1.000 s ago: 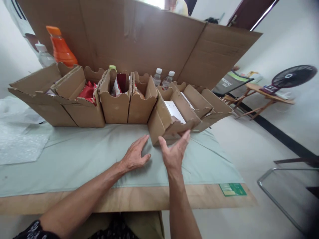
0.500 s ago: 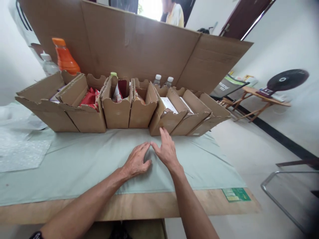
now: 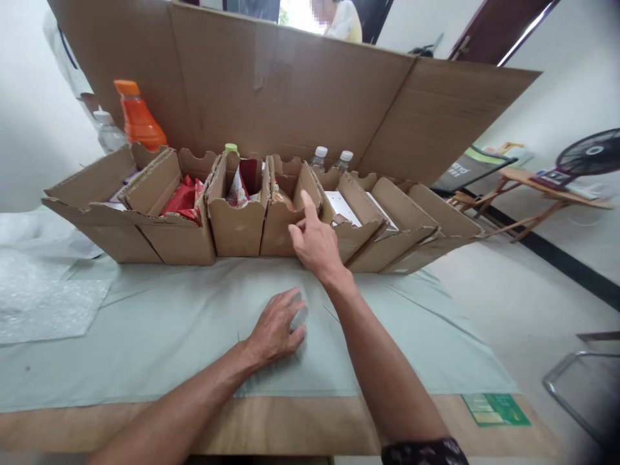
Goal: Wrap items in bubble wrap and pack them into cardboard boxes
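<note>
My right hand (image 3: 317,244) is raised in front of the row of cardboard bins, empty, with its index finger extended and its thumb apart. Its fingertip overlaps the right side of a bin (image 3: 285,227) that has an orange-brown packet (image 3: 281,200) inside. Low over the green cloth (image 3: 194,336), my left hand (image 3: 277,326) is curved, fingers apart and slightly blurred, with nothing visible in it. Left of that bin stands another bin (image 3: 238,229) with a patterned packet (image 3: 238,188). White flat boxes (image 3: 341,208) show in a bin to the right.
A bin at the left holds red packets (image 3: 183,199). Behind the row stand an orange bottle (image 3: 140,123), several clear bottles and a tall cardboard panel (image 3: 310,97). Bubble wrap (image 3: 48,303) lies on the left; a green card (image 3: 496,410) is on the wooden front edge. A person (image 3: 343,22) is beyond.
My right hand has lifted forward from the cloth to the bins, index finger out. My left hand stays low with its fingers spread more. The view has shifted slightly.
</note>
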Demonstrator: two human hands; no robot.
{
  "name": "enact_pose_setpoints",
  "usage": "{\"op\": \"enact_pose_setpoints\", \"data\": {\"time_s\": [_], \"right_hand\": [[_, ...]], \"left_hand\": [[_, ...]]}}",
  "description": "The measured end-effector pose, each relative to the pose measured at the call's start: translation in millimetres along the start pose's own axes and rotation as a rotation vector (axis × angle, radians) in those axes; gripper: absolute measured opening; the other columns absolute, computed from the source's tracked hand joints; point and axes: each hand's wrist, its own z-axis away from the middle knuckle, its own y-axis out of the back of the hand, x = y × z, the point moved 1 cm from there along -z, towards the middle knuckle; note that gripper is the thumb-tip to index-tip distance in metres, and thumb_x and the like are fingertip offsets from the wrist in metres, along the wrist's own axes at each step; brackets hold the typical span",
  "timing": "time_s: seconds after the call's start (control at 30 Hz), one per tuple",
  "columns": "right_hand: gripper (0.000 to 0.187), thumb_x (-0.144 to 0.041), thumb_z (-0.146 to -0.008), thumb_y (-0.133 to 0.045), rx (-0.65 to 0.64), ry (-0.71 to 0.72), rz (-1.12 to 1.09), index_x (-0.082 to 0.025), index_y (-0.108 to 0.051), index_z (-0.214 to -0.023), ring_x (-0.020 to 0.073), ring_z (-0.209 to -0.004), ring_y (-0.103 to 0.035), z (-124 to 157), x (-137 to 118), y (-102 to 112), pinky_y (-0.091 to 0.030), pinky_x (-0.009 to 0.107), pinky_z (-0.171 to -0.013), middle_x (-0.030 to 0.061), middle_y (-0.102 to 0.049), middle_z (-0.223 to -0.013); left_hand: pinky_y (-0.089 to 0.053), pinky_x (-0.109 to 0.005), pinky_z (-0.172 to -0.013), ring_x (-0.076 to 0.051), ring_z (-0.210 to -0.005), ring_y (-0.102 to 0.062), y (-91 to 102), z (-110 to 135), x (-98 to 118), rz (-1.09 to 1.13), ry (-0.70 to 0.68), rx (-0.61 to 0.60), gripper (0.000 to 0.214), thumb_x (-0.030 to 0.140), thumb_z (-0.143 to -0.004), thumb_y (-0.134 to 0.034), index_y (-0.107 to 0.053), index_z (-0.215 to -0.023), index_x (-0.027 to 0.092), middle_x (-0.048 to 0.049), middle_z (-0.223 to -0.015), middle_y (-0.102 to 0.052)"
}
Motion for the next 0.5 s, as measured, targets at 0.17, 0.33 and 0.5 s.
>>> {"op": "enact_pose_setpoints", "data": {"time_s": [0.17, 0.33, 0.5], "right_hand": [[0.038, -0.023, -0.098, -0.047, -0.043, -0.083, 0.196, -0.020, -0.066, -0.131, 0.0327, -0.100, -0.074, -23.1, -13.8, -2.4, -0.054, 0.044, -0.091, 0.0131, -0.079, -0.105], [0.048, -0.023, -0.098, -0.049, -0.046, -0.016, 0.025, -0.025, -0.054, -0.146, 0.0263, -0.098, -0.074, 17.3, -3.3, -3.0, -0.053, 0.038, -0.091, 0.0049, -0.080, -0.105], [0.023, -0.023, -0.093, -0.056, -0.118, -0.068, -0.010, -0.024, -0.075, -0.107, 0.0244, -0.100, -0.074, 43.7, 27.5, -8.5, -0.053, 0.035, -0.090, 0.0054, -0.081, -0.104]], "left_hand": [[-0.060, -0.044, -0.097, -0.029, -0.118, -0.069, 3.9, -5.7, -4.4, 0.171, 0.115, 0.248, 0.029, 0.016, -0.078, -0.064, -0.075, -0.106, 0.019, -0.0143, -0.130, -0.072], [-0.059, -0.029, -0.068, -0.023, -0.099, -0.072, 16.4, -13.4, -10.6, 0.196, 0.200, 0.352, 0.025, 0.012, -0.081, -0.056, -0.073, -0.098, 0.018, -0.0100, -0.110, -0.075], [-0.058, -0.032, -0.082, -0.021, -0.095, -0.071, 18.6, -15.5, -10.1, 0.211, 0.209, 0.378, 0.022, 0.010, -0.077, -0.057, -0.073, -0.090, 0.019, -0.0064, -0.099, -0.074]]}}
